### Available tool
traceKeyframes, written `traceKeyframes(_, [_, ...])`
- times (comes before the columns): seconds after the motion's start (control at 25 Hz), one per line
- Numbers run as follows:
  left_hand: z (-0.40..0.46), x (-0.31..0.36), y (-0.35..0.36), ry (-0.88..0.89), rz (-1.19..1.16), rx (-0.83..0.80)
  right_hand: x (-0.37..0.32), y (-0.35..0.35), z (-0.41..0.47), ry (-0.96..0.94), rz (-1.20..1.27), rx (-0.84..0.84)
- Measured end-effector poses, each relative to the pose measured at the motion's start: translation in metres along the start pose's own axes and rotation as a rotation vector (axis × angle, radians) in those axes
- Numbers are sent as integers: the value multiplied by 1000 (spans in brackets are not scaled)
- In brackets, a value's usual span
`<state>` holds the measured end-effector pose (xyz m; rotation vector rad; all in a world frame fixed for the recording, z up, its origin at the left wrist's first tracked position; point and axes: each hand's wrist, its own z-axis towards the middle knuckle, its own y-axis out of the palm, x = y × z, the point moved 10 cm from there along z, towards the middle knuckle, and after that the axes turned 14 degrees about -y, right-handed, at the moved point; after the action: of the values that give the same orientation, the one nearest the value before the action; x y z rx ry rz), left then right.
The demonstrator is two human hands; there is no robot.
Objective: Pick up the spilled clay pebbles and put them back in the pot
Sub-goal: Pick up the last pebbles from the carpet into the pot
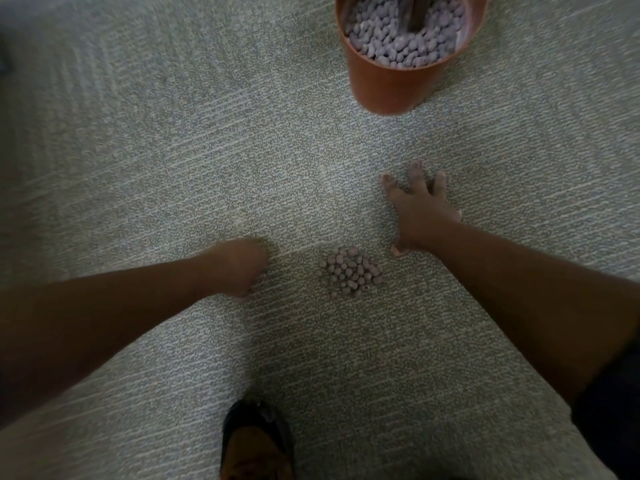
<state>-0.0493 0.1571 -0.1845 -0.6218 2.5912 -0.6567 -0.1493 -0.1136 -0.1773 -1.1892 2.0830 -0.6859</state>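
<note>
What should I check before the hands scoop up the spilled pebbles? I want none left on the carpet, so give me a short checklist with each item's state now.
1. Spilled pebbles gathered in one pile on the carpet, between the hands: ok.
2. Right hand free to scoop, fingers spread and holding nothing: ok.
3. Left hand free: cannot tell, its fingers are curled under and hidden.
4. Pot upright, open at the top: ok.
5. Room in the pot: ok, the pebbles inside sit below the rim.
6. Stray pebbles under the right hand: cannot tell, the frame is blurred.
</note>
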Motion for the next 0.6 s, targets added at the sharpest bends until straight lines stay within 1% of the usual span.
traceKeyframes(0.04, [-2, 6, -5, 50, -44, -4, 0, 0, -1, 0, 1, -1])
traceKeyframes(0.08, [-3, 12, -16, 99, -174, 3, 0, 0, -1, -1, 1, -2])
traceKeyframes(0.16, [-6, 25, -51, 187, -565, 57, -1, 0, -1, -4, 0, -3])
traceKeyframes(0.2, [-10, 34, -68, 227, -714, 97, -1, -1, -2, -4, 1, -3])
traceKeyframes(0.28, [-14, 50, -87, 267, -867, 170, -2, -2, -3, -3, 2, -3])
traceKeyframes(0.36, [-13, 63, -99, 269, -912, 237, -1, -2, -3, -2, 3, -1])
traceKeyframes(0.44, [-8, 73, -107, 264, -897, 266, -1, -2, -3, -3, 1, 2])
traceKeyframes(0.6, [6, 91, -106, 233, -680, 259, 0, -3, -3, -4, -8, 15])
